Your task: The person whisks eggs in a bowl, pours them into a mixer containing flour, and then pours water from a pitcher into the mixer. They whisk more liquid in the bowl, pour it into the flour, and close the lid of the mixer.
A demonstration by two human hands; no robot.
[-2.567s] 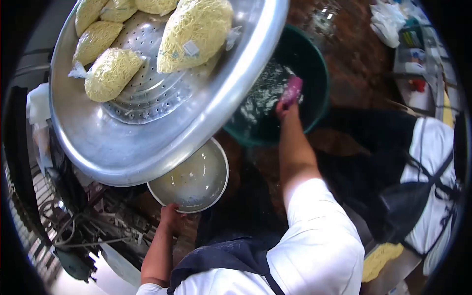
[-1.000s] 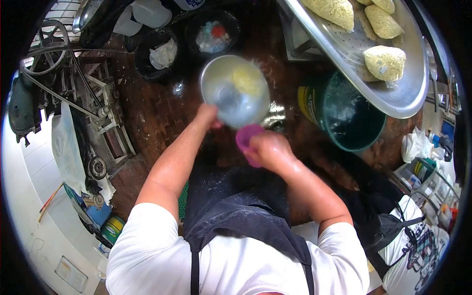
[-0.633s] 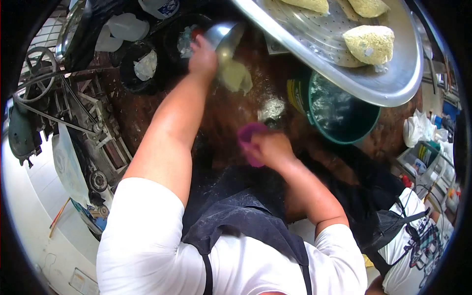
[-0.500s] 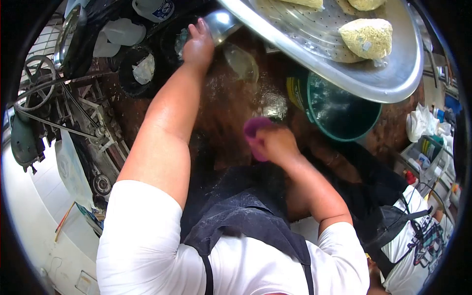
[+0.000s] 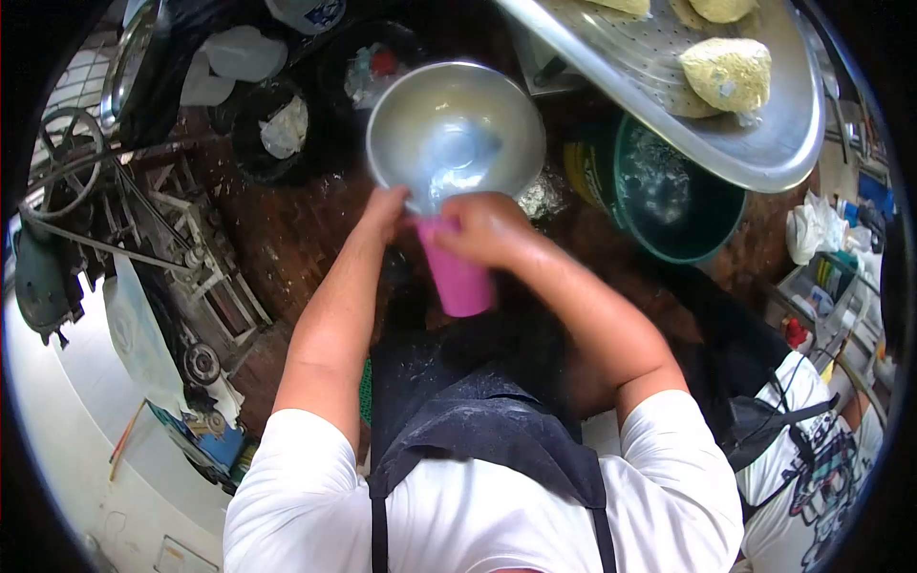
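A metal bowl [image 5: 511, 105] is in front of me, its open side facing up. My left hand [image 5: 385, 212] is closed on the bowl's near rim. My right hand [image 5: 485, 229] grips a pink plastic cup [image 5: 460, 286], whose mouth end meets the near edge of the bowl. The cup lies tilted, its base toward my apron. A pale, shiny patch shows inside the bowl; blur keeps me from telling whether it is liquid or reflection.
A large metal tray [image 5: 659, 115] with filled bags [image 5: 728, 76] overhangs the right. Below it stands a green bucket [image 5: 680, 250]. Black bins [image 5: 250, 158] stand at left, near a wheeled machine [image 5: 196, 234]. Another person's shirt [image 5: 798, 458] shows at lower right.
The bowl has come down and right into the middle, with my left hand now at its near rim. My right hand has carried the pink cup left and up to the bowl.
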